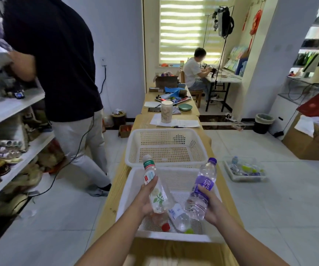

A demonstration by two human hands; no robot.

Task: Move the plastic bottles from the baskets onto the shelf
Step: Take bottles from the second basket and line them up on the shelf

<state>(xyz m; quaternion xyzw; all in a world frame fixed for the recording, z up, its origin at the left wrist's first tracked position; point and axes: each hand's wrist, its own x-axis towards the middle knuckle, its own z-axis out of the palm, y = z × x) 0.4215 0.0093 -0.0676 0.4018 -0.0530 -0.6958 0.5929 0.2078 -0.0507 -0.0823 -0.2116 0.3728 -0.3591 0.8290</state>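
My left hand (145, 198) grips a clear bottle with a green and white label (155, 186), held above the near white basket (130, 189). My right hand (211, 205) grips a clear bottle with a purple label and purple cap (202, 189) over the same basket. Inside that basket lie a red-capped bottle (163, 223) and a bottle with a white label and green cap (179, 217). Behind it stands a second white basket (166, 148) with nothing visible in it. The white shelf (11, 106) runs along the left side, packed with goods.
A person in a dark shirt (59, 64) stands at the shelf, blocking part of it. The baskets sit on a long wooden table (114, 191). A tray of bottles (245, 169) lies on the floor to the right. Another person sits at a far desk.
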